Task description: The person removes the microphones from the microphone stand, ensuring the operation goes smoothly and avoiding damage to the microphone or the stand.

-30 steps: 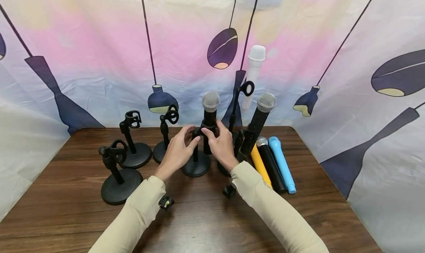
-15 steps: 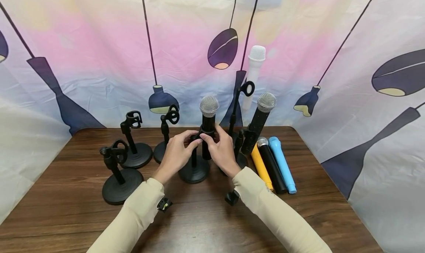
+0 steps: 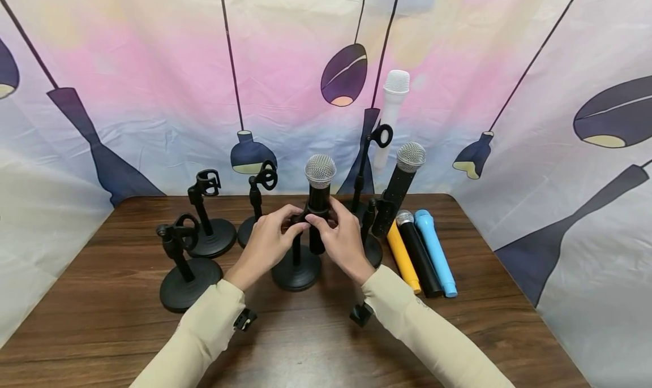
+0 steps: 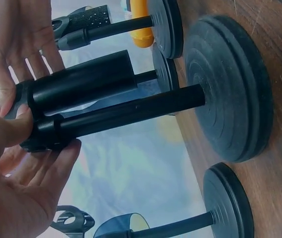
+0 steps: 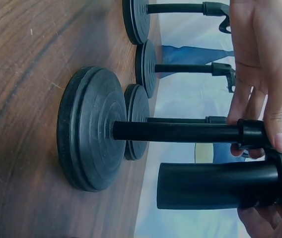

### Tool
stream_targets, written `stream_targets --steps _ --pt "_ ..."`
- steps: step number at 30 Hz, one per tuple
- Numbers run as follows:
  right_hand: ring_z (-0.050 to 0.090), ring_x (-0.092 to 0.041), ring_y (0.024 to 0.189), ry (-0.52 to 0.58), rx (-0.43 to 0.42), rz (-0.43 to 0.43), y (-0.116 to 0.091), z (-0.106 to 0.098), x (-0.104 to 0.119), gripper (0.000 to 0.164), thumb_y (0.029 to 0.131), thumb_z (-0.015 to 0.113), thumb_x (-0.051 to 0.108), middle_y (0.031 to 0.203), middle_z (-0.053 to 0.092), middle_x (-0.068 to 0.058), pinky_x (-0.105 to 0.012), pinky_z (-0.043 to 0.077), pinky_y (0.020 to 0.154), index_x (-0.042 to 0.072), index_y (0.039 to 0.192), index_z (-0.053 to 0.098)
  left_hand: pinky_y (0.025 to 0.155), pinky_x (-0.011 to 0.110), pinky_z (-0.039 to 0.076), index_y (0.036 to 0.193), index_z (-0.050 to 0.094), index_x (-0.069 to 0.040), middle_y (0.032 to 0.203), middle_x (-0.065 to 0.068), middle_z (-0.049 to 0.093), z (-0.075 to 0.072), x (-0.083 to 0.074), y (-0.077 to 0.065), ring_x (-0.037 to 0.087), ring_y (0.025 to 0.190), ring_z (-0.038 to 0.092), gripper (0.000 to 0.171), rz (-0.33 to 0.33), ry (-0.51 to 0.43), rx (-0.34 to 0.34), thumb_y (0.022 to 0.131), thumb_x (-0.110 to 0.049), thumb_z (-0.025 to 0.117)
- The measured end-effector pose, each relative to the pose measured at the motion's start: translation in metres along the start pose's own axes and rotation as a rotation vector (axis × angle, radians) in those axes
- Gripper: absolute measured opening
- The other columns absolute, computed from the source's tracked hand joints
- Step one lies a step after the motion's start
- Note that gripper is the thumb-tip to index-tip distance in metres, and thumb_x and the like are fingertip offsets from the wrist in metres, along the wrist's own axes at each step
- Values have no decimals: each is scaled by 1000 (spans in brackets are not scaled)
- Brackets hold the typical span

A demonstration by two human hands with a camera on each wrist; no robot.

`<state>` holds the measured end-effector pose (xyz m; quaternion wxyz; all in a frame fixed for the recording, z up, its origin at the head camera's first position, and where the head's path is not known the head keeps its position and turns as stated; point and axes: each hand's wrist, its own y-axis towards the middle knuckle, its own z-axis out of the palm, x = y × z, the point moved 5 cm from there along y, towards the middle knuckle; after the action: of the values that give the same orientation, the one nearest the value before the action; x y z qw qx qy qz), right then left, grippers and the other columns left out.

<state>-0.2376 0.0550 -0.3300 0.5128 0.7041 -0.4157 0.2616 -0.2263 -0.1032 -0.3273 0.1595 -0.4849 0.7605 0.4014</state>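
Observation:
A black microphone with a silver grille (image 3: 320, 171) stands upright in the clip of a black desk microphone stand (image 3: 297, 275). My left hand (image 3: 267, 242) pinches the top of the stand's post between thumb and fingers. On the other side, my right hand (image 3: 344, 240) holds the microphone where the clip wraps it, thumb at the front and fingers behind. In the left wrist view the microphone's lower end (image 4: 86, 82) hangs beside the post, above the round base (image 4: 230, 89). The right wrist view shows this base (image 5: 92, 129) close to the tabletop.
Several microphone stands with bare clips (image 3: 189, 283) stand at the left. Behind my right hand, other stands hold a tilted black microphone (image 3: 394, 193) and a white microphone (image 3: 391, 108). Yellow (image 3: 403, 261), black (image 3: 420, 258) and blue (image 3: 436, 252) microphones lie at the right of the wooden table (image 3: 305, 354).
Both hands have brought the microphone and its stand nearer to me and slightly left. The grille sits lower in the head view. The other stands and microphones have stayed put.

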Motion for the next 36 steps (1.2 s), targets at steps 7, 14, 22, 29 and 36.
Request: stream_targets --steps 7,14,22,29,36 --pt "71 -15 97 -6 6 -18 -8 0 4 43 97 71 28 113 71 -8 -36 57 85 7 134 61 59 34 43 120 70 -10 80 1 67 -4 -2 -9 14 61 53 25 25 33 2 97 -21 72" --pt "71 -14 93 -20 5 -41 -18 -2 10 43 96 74 25 112 71 -8 -34 58 80 6 132 61 52 29 37 120 70 -11 66 -6 54 -8 -4 -17 11 50 41 26 19 33 35 96 -21 73" --pt "71 -14 92 -29 -8 -62 -23 -3 14 46 92 78 24 112 71 -8 -32 58 80 5 131 62 50 27 35 120 70 -10 62 -6 49 -10 -6 -22 10 49 40 25 16 24 51 96 -19 73" --pt "69 -20 104 56 140 26 -19 -11 10 51 95 75 21 118 66 -11 -32 56 89 5 140 55 51 27 36 120 70 -11 63 -7 51 -9 -5 -23 9 49 41 26 22 8 60 96 -22 72" --pt "59 -26 123 90 297 -25 -5 -21 18 53 101 67 18 133 53 -13 -42 49 102 6 148 47 51 27 39 121 70 -10 64 -6 56 -10 -5 -22 9 48 42 28 24 -6 65 96 -23 72"
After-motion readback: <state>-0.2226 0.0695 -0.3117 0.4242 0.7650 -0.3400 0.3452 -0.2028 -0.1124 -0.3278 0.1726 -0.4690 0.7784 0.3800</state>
